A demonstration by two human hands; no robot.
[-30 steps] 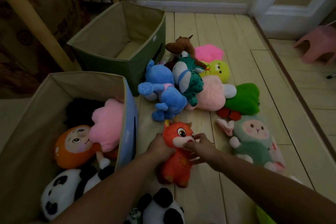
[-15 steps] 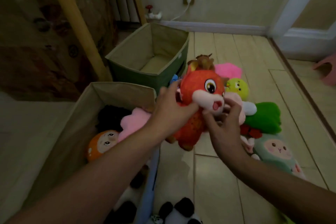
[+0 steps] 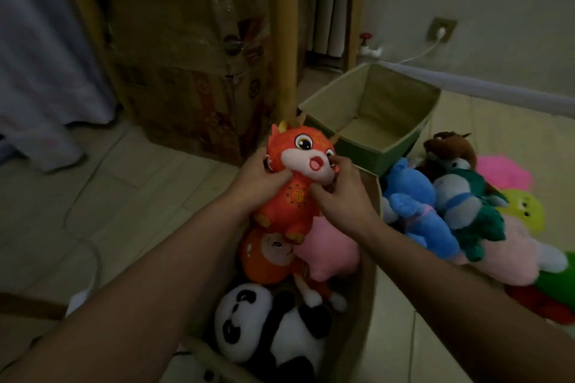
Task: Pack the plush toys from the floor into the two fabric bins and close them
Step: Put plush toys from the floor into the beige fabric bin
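Observation:
An orange dragon plush [image 3: 295, 186] hangs upright over the near fabric bin [image 3: 368, 289]. My left hand [image 3: 259, 179] grips its left side and my right hand [image 3: 342, 193] grips its right cheek and chest. Inside that bin lie an orange doll [image 3: 267, 258], a pink plush [image 3: 329, 252] and a panda [image 3: 273, 329]. The green bin [image 3: 401, 99] stands open beyond, with nothing visible inside. To the right, a pile on the floor holds a blue plush [image 3: 417, 211], a teal plush [image 3: 469, 205], a brown plush [image 3: 451, 146] and a yellow plush [image 3: 525, 208].
A taped cardboard box [image 3: 186, 71] and a wooden post [image 3: 284, 40] stand behind the bins. A pale curtain [image 3: 40, 56] hangs at the left. A wall socket with a white cable [image 3: 440, 29] is at the back right. Tiled floor [image 3: 93, 196] lies left of the near bin.
Both hands lifted the orange dragon plush off the floor and carried it left, so it now hangs over the near bin. My view swung left too.

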